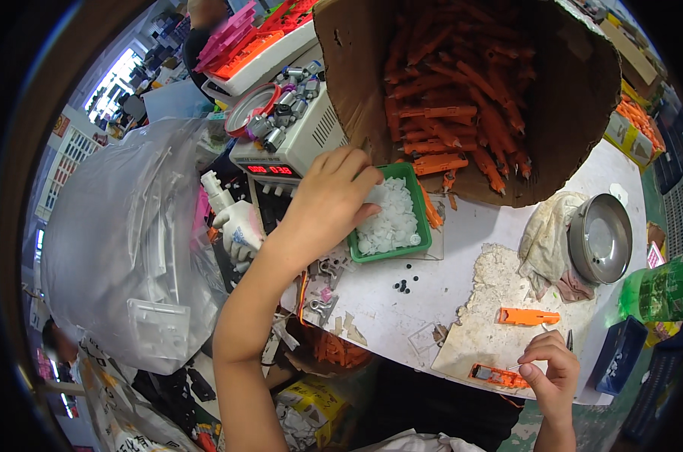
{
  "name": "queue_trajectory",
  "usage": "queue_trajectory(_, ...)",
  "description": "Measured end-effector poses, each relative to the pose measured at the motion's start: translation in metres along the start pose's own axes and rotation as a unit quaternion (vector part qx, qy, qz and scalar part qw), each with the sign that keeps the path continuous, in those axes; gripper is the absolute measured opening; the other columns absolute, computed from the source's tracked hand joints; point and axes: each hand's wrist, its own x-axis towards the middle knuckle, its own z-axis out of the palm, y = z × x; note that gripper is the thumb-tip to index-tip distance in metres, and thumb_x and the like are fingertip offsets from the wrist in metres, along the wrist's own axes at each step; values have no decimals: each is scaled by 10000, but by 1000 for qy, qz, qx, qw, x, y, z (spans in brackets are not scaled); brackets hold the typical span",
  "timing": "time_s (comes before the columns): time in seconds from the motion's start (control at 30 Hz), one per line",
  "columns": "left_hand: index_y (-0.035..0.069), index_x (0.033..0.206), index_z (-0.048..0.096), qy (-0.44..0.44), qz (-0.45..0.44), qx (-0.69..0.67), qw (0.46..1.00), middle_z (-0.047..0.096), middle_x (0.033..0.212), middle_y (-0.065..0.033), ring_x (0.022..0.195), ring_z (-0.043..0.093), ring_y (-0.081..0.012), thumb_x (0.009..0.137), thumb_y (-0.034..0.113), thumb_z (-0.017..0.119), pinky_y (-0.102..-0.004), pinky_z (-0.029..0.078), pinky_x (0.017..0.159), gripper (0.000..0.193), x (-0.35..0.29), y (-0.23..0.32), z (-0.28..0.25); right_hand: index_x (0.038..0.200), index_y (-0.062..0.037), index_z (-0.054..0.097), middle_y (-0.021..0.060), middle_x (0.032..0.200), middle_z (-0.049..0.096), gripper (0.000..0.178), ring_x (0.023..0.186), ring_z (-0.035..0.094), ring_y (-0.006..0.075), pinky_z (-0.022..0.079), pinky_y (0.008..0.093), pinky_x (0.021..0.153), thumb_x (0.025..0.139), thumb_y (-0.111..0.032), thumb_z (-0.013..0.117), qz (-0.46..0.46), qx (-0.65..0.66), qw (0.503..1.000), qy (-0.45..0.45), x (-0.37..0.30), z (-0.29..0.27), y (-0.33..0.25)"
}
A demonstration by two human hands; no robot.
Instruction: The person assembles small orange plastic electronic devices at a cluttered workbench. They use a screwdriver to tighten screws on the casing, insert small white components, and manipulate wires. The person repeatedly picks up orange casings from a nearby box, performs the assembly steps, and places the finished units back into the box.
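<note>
Now left grip [334, 197] curled in green tray [424, 226]; right grip [550, 367] pinching orange part [496, 374] — closed.

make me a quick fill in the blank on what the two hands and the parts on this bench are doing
1. The left hand reaches into a ____ tray of small white pieces.
2. The big cardboard box is filled with ____ plastic parts.
3. The right hand rests beside an orange part at the table's ____ edge.

Missing words: green; orange; near
</note>
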Motion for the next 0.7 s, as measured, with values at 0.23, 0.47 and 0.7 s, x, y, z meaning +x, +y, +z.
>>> queue_trajectory(0.23,37,861,653,-92,-45,22,994,516,888,-60,902,512,-247,697,152,751,-372,414,810,223,-18,3,1,795,-40,682,53,758,635,129,781,558,201,428,318,741,724,-115,758,5,2,1000,-17,3,5,0)
queue_trajectory(0.47,50,844,704,-110,-29,-77,991,538,853,-64,895,516,-245,733,162,723,-357,418,803,159,-19,7,-5,789,-37,676,50,756,637,128,784,558,203,426,320,744,727,-116,756,5,2,1000,-14,3,5,-3)
queue_trajectory(0.7,33,878,697,-55,-56,-25,997,544,855,-80,862,515,-257,748,81,690,-360,442,785,139,-17,3,-16,779,-35,670,48,756,640,123,790,557,206,423,325,755,729,-113,751,14,6,1000,-10,3,5,-1)
